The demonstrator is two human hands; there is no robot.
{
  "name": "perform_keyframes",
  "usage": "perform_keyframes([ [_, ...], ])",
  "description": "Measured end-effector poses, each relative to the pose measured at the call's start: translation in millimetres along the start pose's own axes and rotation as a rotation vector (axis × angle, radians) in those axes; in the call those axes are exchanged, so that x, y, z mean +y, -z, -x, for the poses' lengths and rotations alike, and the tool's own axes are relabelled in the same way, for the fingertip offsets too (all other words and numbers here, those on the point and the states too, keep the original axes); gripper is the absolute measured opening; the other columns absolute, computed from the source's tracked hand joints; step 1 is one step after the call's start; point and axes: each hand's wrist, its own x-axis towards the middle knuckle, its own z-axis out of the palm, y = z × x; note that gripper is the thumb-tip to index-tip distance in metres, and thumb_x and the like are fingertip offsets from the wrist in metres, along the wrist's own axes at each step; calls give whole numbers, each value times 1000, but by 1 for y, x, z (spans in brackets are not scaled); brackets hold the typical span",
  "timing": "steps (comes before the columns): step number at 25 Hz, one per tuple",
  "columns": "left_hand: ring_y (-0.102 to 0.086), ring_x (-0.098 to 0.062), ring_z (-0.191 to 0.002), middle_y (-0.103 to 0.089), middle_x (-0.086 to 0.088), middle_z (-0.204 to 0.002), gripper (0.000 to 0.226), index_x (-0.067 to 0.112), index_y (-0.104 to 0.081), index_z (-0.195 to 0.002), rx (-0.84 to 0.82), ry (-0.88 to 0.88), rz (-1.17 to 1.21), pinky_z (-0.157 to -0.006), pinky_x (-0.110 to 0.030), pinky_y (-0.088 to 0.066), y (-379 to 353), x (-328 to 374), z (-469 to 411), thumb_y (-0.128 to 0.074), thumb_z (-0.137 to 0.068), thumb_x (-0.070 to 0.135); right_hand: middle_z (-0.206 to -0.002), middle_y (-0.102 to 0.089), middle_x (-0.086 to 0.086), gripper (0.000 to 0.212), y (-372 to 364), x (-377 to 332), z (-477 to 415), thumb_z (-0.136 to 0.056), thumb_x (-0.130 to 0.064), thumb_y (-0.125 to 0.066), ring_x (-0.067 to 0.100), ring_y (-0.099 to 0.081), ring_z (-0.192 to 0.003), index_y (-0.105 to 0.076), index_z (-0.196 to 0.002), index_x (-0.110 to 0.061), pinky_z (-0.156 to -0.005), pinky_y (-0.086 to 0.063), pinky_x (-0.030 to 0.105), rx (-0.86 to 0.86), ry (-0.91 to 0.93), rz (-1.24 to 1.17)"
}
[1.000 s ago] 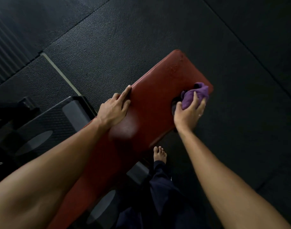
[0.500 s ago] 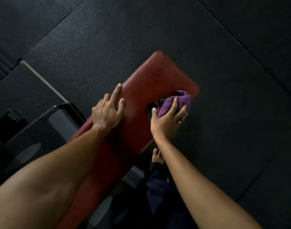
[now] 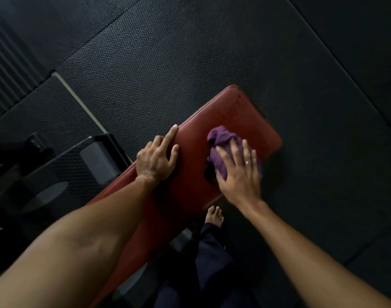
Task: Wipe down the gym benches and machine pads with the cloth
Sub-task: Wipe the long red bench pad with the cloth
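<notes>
A red padded bench (image 3: pixel 232 114) runs from the lower left to the centre of the view. A crumpled purple cloth (image 3: pixel 221 138) lies on the pad near its far end. My right hand (image 3: pixel 239 172) presses flat on the cloth with fingers spread, a ring on one finger. My left hand (image 3: pixel 155 158) rests on the pad's left edge, index finger stretched along the rim, holding nothing. Both forearms reach in from the bottom.
Black textured rubber mats (image 3: pixel 168 52) cover the floor. The dark bench frame with a grey roller pad (image 3: pixel 99 161) stands at the left. My bare foot (image 3: pixel 215 216) and dark trouser leg (image 3: pixel 212 258) are beside the bench's right edge.
My right hand has slid the cloth from the pad's right edge toward its middle and now lies flatter on it. My left hand stays on the left edge.
</notes>
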Motion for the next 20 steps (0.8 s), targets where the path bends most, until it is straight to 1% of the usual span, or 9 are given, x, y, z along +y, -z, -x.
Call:
perform_keyframes([
  [2,-63,-26,-93,-59,-1,-112,62,46,-14,-157,9,-1,-1,-73,-43,-52,-2,-2,0,-26,-98,58,-166,-24,9,69,3,-17,-49,-90,-37,-64,42,-14,-154,-41,-154,-30,-123,-15,60,27,-189,-63],
  [4,-63,-27,-93,-60,-2,-113,62,45,-17,-157,26,-9,-2,-72,-43,-52,-5,-3,0,-28,-97,57,-165,-28,10,67,0,-55,-83,-87,-38,-61,43,-17,-153,-46,-151,-29,-124,-12,60,51,-208,-90],
  [7,-63,-29,-92,-60,-3,-113,62,42,-24,-157,42,-8,4,-71,-44,-53,-9,-5,-1,-29,-97,55,-166,-29,5,64,-7,-78,-71,-89,-47,-56,38,-16,-154,-49,-149,-28,-125,-11,56,-15,54,-70],
  [10,-63,-29,-91,-61,-3,-111,61,43,-24,-156,39,2,0,-69,-43,-53,-8,-4,-2,-29,-97,55,-166,-28,3,66,10,-27,-56,-87,-47,-59,35,-18,-154,-46,-150,-30,-125,-13,55,-75,271,48],
  [13,-63,-26,-88,-60,0,-110,61,45,-20,-157,37,-7,-20,-68,-41,-52,-6,-4,-1,-28,-98,56,-166,-25,6,71,26,6,-94,-86,-42,-64,38,-15,-154,-43,-152,-31,-126,-12,55,-78,56,64],
  [15,-63,-26,-89,-61,0,-110,60,45,-22,-156,40,-9,-14,-69,-42,-54,-7,-5,-2,-29,-98,56,-165,-27,7,68,20,-21,-118,-83,-42,-60,40,-14,-154,-48,-149,-28,-126,-8,55,-47,-100,11],
  [16,-63,-27,-89,-61,-1,-110,60,43,-25,-156,41,-5,-7,-70,-42,-54,-7,-4,-1,-29,-98,55,-164,-31,7,67,16,-45,-122,-82,-44,-56,41,-16,-153,-52,-146,-27,-126,-7,55,-49,-74,3],
  [18,-64,-30,-91,-62,-2,-111,59,37,-35,-152,47,14,20,-71,-43,-54,-7,-4,-1,-30,-96,55,-160,-38,4,67,8,-78,-119,-81,-53,-47,39,-19,-153,-57,-141,-24,-126,-7,55,-137,133,10],
  [20,-64,-30,-90,-62,-2,-111,59,34,-38,-151,50,18,25,-70,-43,-53,-7,-3,-1,-31,-96,55,-156,-44,1,72,12,-66,-125,-80,-60,-37,36,-25,-151,-58,-140,-25,-125,-11,53,-203,279,37],
])
